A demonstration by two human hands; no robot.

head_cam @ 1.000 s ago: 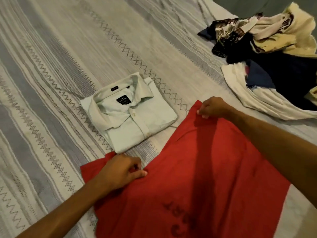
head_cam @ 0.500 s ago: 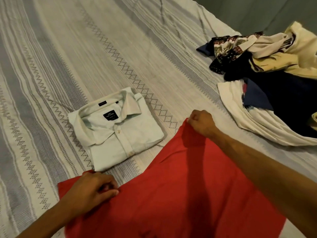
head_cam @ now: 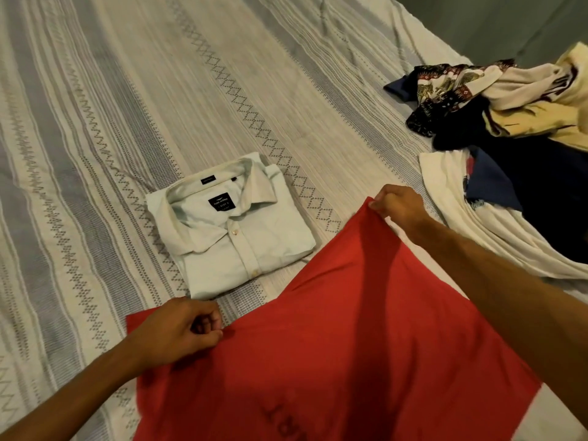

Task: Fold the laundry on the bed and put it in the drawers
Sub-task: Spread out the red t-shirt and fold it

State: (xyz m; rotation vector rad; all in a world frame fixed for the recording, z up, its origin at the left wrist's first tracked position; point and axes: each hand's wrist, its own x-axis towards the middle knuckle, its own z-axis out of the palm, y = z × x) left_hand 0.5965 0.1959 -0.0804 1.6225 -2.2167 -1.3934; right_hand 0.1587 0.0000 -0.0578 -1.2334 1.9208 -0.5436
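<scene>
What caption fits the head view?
Both hands pinch a red garment beside a folded pale shirt.

The bed (head_cam: 159, 90) fills most of the view. Its cover is a pale woven bedspread (head_cam: 286, 74) with grey-blue stripes and bands of zigzag and diamond stitching running diagonally from lower left to upper right. The cloth shows light creases near the top. A plain grey-green wall (head_cam: 496, 23) stands beyond the bed's far right edge. Lighting is warm and dim.

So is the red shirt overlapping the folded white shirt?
No, the red shirt lies just in front of the folded white shirt, with bedspread showing between them.
</scene>
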